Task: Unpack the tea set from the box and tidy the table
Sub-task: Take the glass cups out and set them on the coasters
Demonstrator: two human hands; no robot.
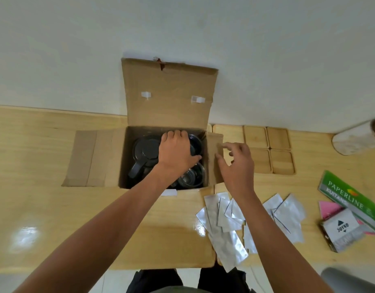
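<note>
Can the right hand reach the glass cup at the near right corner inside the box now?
Probably yes. The right hand hovers open beside the box, and the glass cup lies uncovered; only the left forearm crosses close by.

Matt cardboard box (167, 98), glossy wooden table (45, 166), shiny foil packets (224, 214).

box (167, 106) plain brown card, white tape tabs | teapot (145, 154) in box black | glass cup (193, 176) in box clear, dark-looking | coasters (269, 149) right of box pale wood | sachets (224, 218) near right of box silver | pad (349, 197) far right of box green, white lettering | table (45, 166) light wood grain
</note>
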